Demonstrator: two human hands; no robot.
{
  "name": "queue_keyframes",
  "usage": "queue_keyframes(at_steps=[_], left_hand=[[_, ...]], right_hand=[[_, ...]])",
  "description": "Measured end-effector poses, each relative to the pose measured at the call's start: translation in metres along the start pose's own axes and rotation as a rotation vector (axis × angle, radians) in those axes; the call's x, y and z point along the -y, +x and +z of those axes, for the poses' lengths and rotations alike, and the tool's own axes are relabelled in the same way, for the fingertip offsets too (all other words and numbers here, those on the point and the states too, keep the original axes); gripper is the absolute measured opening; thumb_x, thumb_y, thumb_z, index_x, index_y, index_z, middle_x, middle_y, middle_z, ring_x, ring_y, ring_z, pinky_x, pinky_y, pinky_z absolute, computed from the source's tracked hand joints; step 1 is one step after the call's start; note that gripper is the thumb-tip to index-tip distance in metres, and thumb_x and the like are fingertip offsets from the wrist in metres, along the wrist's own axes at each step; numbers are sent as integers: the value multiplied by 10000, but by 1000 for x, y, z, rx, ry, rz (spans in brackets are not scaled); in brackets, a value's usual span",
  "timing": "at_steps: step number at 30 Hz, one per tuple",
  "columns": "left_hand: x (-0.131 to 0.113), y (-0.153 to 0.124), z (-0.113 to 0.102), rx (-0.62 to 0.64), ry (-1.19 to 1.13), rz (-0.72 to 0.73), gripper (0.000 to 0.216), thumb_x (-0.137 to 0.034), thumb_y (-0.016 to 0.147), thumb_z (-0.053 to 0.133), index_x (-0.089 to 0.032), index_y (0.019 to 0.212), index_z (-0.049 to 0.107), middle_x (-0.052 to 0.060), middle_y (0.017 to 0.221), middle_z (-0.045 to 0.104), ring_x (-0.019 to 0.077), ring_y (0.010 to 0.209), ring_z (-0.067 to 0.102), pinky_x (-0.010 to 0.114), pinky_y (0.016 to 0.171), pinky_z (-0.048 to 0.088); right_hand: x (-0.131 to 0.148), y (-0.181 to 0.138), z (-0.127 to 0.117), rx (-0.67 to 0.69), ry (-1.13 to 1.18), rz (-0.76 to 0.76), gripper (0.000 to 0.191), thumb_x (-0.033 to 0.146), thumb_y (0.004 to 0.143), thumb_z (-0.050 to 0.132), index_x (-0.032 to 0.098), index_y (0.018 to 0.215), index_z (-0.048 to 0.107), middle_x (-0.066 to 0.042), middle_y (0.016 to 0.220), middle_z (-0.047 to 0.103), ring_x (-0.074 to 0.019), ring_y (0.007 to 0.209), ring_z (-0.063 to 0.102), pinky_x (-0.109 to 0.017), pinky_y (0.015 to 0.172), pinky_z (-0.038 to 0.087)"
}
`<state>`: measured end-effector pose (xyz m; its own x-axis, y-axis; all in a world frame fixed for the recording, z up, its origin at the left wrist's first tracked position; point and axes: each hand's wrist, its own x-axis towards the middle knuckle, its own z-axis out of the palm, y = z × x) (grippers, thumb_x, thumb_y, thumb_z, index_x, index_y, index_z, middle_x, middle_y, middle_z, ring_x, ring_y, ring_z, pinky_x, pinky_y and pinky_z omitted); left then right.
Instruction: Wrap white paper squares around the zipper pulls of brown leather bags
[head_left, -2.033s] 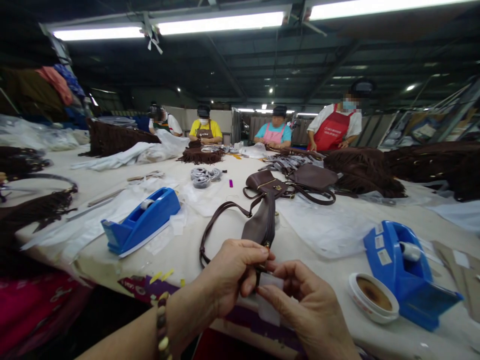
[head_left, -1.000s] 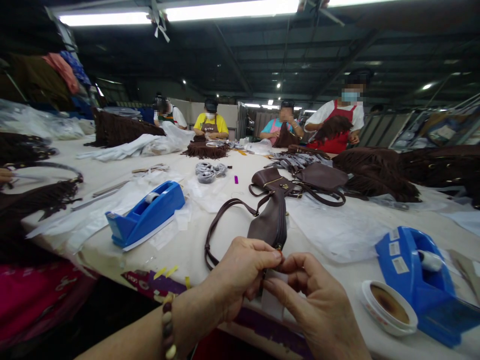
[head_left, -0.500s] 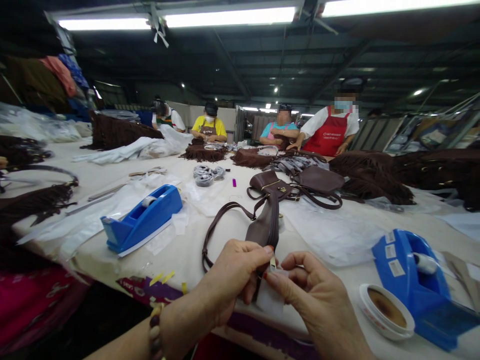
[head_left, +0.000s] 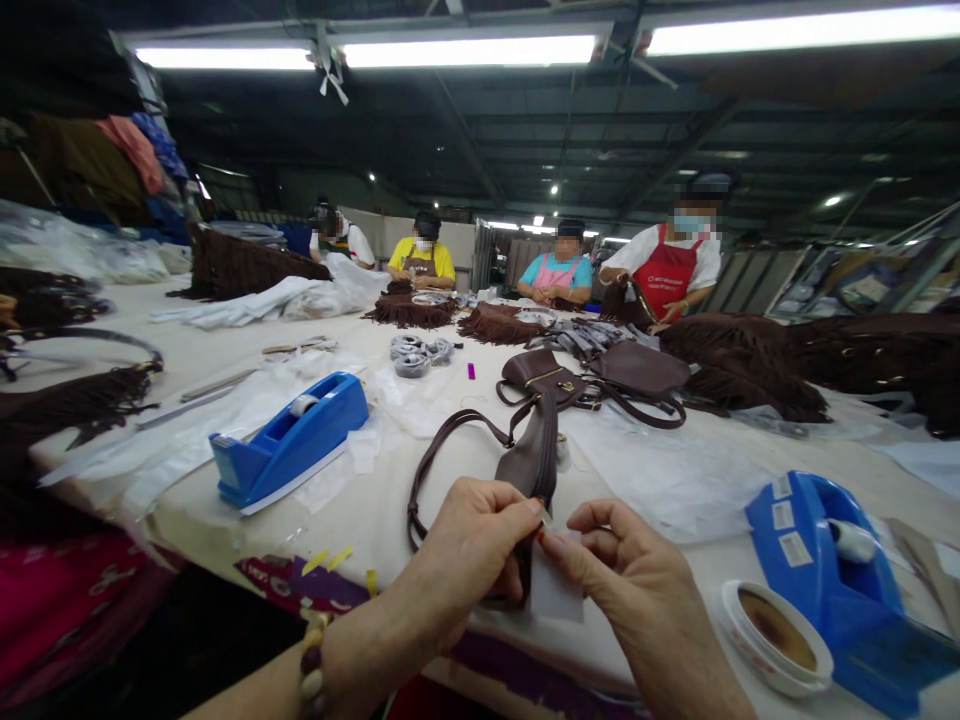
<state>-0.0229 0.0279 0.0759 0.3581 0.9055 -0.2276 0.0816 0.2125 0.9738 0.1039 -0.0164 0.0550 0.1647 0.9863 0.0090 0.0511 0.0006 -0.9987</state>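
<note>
A small dark brown leather handbag [head_left: 529, 455] stands on edge in front of me, its zip side toward the right and its strap looped to the left. My left hand [head_left: 469, 540] is closed at the bag's near end, thumb and forefinger pinched together. My right hand [head_left: 630, 570] pinches a small white paper piece [head_left: 556, 585] that hangs beside the bag's near end. Between the two sets of fingertips a tiny pale bit shows, too small to name. The fingers hide the end of the zip.
A blue tape dispenser [head_left: 292, 440] stands left, another blue dispenser [head_left: 817, 560] right, beside a roll of brown tape [head_left: 776, 625]. Brown handbags [head_left: 637, 368] and fringed brown pieces [head_left: 739, 360] lie farther back. Several co-workers, one in a red apron [head_left: 664, 270], work across the table.
The white paper has turned flatter toward me, and my fingertips have come closer together. Across the table, the person in the red apron has lifted a brown piece.
</note>
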Motion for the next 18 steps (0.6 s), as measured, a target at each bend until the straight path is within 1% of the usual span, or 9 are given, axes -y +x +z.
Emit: queue_keyframes(at_steps=[3,6,9,12,15,18], left_hand=[[-3,0,-2,-3,-31,-10,243,-320,709,548,-147,539,539,-35,347,442,61,319,379,184,381,228],[-4,1,-1,-21,-57,-19,213,-295,667,589,-145,525,536,-40,355,439,57,331,365,188,391,215],[0,3,2,-41,-77,10,170,-260,626,609,-139,525,546,-39,391,456,55,353,366,193,400,218],[4,4,4,-45,-60,23,144,-245,622,593,-140,532,552,-36,404,461,60,364,377,197,401,229],[7,5,4,-40,-37,27,152,-255,645,578,-147,544,547,-40,377,453,61,357,376,195,400,235],[8,5,4,-26,-46,15,166,-264,671,560,-160,548,520,-46,348,446,58,339,364,192,395,235]], right_hand=[[-2,1,1,25,-16,-1,381,493,684,680,173,740,482,59,501,507,-73,459,380,-185,435,266],[-7,1,2,26,-3,-20,360,476,698,676,172,747,490,70,506,478,-70,458,376,-189,440,257],[-13,0,1,19,-23,-17,354,469,703,679,170,791,513,61,531,495,-81,476,411,-194,451,269],[-15,-2,-1,7,-12,2,369,478,697,687,168,813,523,50,543,528,-88,486,440,-192,455,294],[-14,-7,-1,-2,75,45,378,465,673,714,167,823,535,39,569,579,-85,482,471,-178,448,313],[-14,-14,-2,34,271,157,393,402,624,768,171,849,543,14,642,643,-106,524,552,-186,485,390]])
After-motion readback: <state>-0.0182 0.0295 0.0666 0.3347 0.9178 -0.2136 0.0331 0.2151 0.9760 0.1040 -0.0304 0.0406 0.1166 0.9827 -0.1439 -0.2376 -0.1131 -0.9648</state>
